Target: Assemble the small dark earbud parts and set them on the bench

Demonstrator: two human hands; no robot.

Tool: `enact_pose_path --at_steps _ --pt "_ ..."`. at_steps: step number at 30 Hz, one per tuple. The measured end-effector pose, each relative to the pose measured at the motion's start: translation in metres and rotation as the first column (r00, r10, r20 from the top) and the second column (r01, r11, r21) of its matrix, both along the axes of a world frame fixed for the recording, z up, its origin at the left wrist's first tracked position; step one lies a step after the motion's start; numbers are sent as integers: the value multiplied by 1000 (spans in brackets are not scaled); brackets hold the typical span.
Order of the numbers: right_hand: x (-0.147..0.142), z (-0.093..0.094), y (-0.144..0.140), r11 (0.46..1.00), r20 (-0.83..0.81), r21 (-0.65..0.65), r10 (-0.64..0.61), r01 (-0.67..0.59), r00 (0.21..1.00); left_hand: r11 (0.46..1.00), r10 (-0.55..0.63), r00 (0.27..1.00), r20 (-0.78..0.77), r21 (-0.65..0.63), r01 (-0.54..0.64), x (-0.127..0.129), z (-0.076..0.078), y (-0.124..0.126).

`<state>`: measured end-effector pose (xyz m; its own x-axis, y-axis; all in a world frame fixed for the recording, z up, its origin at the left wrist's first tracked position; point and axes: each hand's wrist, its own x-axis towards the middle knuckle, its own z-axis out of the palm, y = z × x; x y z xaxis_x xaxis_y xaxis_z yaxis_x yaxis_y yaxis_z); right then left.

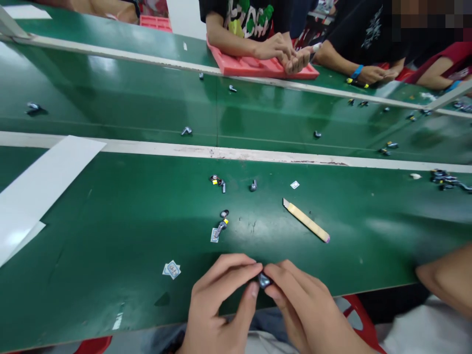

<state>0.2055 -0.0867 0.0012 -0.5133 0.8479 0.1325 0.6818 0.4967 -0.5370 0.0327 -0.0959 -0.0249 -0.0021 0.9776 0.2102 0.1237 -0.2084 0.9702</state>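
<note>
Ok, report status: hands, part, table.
Left hand and right hand both pinching small dark part. Wooden stick, loose parts beyond, apart from the hands.

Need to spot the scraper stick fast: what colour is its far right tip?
Pinkish-purple tip on a pale tan flat stick, clearest in the head view.

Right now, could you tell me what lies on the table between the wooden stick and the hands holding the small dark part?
Nothing: in the head view, bare green table separates the wooden stick from both hands pinching the small dark part.
</note>
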Motion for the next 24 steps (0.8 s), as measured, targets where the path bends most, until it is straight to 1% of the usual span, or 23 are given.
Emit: enact_pose_path --at_steps 3,5,7,9,11,13,15,18,19,21,22,24 --pt "0 -2 -1 999 42 44 22 -24 999 995 18 999 -51 104 -13 1 -9 -5" --pt "-1 -2 -1 997 49 57 43 -46 998 991 43 993 -110 128 -28 1 -13 -9" --pt "0 -2 -1 997 52 44 62 -64 997 988 63 981 -183 151 -36 0 -15 -12" --pt "1 -3 -1 996 60 23 83 -84 995 975 98 962 -253 217 -42 0 -16 -13" --pt "2 -5 0 995 122 4 100 -101 987 955 150 930 -337 294 -48 1 -17 -11" --pt "1 -7 2 994 253 3 102 -107 962 953 186 885 -427 298 -57 3 -18 -8" --pt "-3 -7 5 992 421 -22 122 -124 899 968 177 847 -501 244 -58 5 -19 -8" --pt "-18 1 15 972 612 -121 233 -201 756 984 130 833 -538 171 -43 7 -23 -11" --pt "-24 5 19 961 652 -169 275 -218 707 988 111 836 -537 148 -37 7 -24 -13" --pt "-36 14 27 946 707 -250 324 -206 628 994 91 847 -523 99 -45 9 -27 -16" --pt "-41 17 31 941 724 -278 336 -190 603 995 97 851 -515 81 -65 10 -27 -17" --pt "-50 23 36 935 738 -311 350 -169 577 991 135 855 -502 63 -120 13 -27 -18"
